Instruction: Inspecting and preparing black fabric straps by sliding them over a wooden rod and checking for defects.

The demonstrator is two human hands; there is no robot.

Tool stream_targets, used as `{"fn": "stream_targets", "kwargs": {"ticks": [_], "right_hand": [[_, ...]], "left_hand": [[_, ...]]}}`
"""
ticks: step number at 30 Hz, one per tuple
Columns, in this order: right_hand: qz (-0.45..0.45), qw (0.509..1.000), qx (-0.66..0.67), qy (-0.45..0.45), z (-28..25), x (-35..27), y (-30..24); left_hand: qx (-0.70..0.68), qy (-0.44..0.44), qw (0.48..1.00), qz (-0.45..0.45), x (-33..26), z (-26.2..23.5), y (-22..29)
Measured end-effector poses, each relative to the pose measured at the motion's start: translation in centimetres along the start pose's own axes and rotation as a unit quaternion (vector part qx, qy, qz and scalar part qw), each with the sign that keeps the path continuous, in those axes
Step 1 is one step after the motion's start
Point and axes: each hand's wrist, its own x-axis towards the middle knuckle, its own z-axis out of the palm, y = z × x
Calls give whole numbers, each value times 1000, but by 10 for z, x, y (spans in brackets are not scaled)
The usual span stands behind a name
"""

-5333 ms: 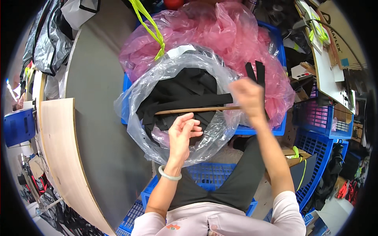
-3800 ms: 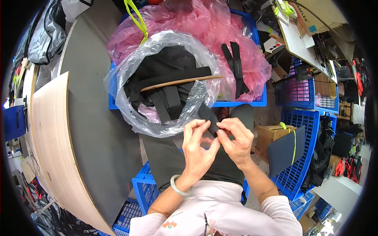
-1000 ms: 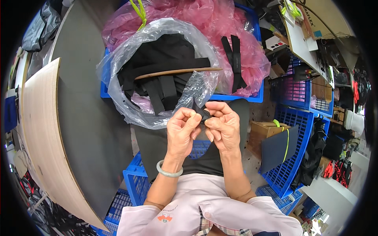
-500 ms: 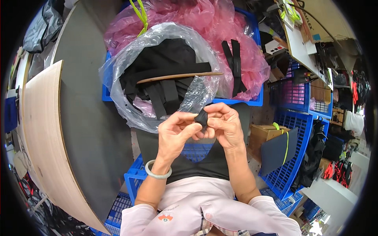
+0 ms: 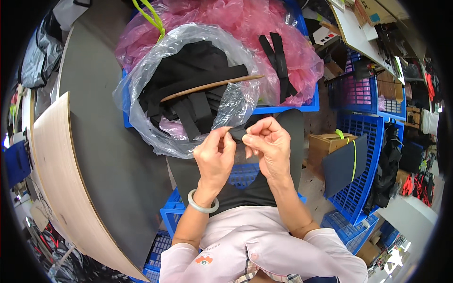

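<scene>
A small black fabric strip [image 5: 238, 132] is stretched between my two hands over my lap. My left hand [image 5: 215, 153] pinches its left end between thumb and fingertips. Its right end sits in a pinch of my right hand [image 5: 269, 146]. Just beyond the hands stands an open clear plastic bag [image 5: 134, 111] holding black fabric strips [image 5: 203, 104]. Across the bag's mouth lies a thin wooden stick [image 5: 212, 87]. Two more black strips [image 5: 280, 66] rest on pink plastic film [image 5: 302, 78] to the right of the bag.
A blue crate [image 5: 309, 107] holds the bag and film. On my left runs a dark grey tabletop [image 5: 113, 141] with a pale wooden board [image 5: 59, 146] at its edge. To the right are a cardboard box [image 5: 321, 151], a dark panel [image 5: 347, 165] and blue crates [image 5: 365, 141].
The black strip, bunched between my fingers before, is now drawn out between both hands. My fingertips have moved a little apart. The whole view has shifted slightly.
</scene>
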Motion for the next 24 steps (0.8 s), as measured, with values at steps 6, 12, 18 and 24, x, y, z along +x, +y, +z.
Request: {"fn": "stream_targets", "kwargs": {"ticks": [6, 12, 18, 24], "right_hand": [[-24, 995, -98, -23, -7, 2, -10], [-244, 876, -406, 91, -15, 2, -8], [-233, 918, -299, 119, -15, 7, 3], [-5, 998, 43, 38, -27, 10, -3]], "left_hand": [[-352, -132, 891, -255, 7, 1, 14], [-383, -63, 889, -242, 2, 5, 8], [-315, -26, 928, -197, -10, 18, 14], [-210, -2, 973, -95, -12, 19, 5]]}}
